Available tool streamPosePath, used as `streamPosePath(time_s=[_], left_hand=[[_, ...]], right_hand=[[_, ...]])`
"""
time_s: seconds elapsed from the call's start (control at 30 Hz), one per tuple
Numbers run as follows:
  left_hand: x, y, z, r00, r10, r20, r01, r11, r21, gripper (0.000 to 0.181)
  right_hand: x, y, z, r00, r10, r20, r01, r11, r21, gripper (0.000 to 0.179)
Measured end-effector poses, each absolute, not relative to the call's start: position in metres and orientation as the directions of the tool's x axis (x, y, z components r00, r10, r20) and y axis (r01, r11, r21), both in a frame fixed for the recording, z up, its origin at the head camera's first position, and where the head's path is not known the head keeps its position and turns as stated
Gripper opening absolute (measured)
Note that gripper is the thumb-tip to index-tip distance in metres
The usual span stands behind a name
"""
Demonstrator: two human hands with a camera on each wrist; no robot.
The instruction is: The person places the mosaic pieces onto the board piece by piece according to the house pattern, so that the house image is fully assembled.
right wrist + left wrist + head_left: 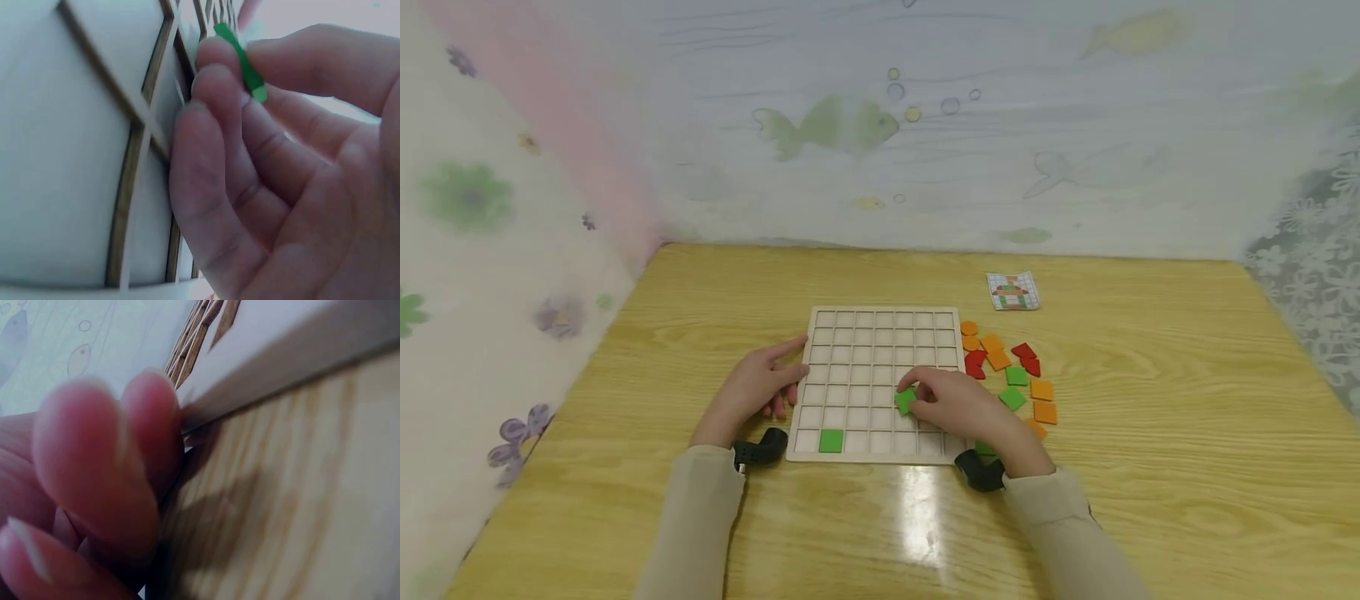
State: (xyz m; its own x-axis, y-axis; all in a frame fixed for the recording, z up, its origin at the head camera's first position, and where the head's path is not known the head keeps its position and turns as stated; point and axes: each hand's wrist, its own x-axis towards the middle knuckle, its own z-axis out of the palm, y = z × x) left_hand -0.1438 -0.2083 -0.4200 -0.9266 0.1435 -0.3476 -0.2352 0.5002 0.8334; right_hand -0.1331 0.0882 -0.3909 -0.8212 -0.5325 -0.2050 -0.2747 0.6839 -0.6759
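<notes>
Board point(862, 355) w/ sq. grid lies flat on wood table point(625, 467). R hand point(951, 404) pinches green tile point(906, 401) btwn thumb & fingertips, over board's R half; can't tell if tile touches cell below. L hand point(752, 387) is relaxed, fingers loose, tips touching board's L edge. Second green tile point(831, 441) sits in bottom row, 2nd cell from L. Loose pieces point(1044, 412) (orange, red, green) lie just R of board, some partly hidden; pattern card point(1012, 291) lies past board's far R corner.
</notes>
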Motion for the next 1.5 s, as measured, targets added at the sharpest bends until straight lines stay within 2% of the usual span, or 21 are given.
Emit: streamPosePath(time_s=[0.23,0.53,1.07,1.27,1.5], left_hand=[[-0.143,-0.210,-0.420,-0.928,0.157,-0.338,-0.220,0.501,0.837,0.054],[-0.142,-0.212,-0.422,-0.925,0.147,-0.352,-0.242,0.486,0.840,0.053],[-0.141,-0.213,-0.420,-0.927,0.154,-0.341,-0.229,0.487,0.843,0.053],[-0.142,-0.214,-0.419,-0.933,0.153,-0.326,-0.212,0.497,0.842,0.054],[-0.143,-0.210,-0.420,-0.932,0.154,-0.329,-0.219,0.484,0.847,0.053]], right_hand=[[-0.132,0.080,-0.391,-0.833,-0.517,-0.196,-0.252,0.670,-0.698,0.022],[-0.129,0.065,-0.397,-0.805,-0.571,-0.162,-0.241,0.564,-0.790,0.024],[-0.134,0.048,-0.395,-0.836,-0.508,-0.207,-0.146,0.569,-0.809,0.020],[-0.135,0.040,-0.395,-0.837,-0.513,-0.193,-0.188,0.599,-0.778,0.022],[-0.126,0.033,-0.396,-0.796,-0.573,-0.195,-0.233,0.589,-0.774,0.025]])
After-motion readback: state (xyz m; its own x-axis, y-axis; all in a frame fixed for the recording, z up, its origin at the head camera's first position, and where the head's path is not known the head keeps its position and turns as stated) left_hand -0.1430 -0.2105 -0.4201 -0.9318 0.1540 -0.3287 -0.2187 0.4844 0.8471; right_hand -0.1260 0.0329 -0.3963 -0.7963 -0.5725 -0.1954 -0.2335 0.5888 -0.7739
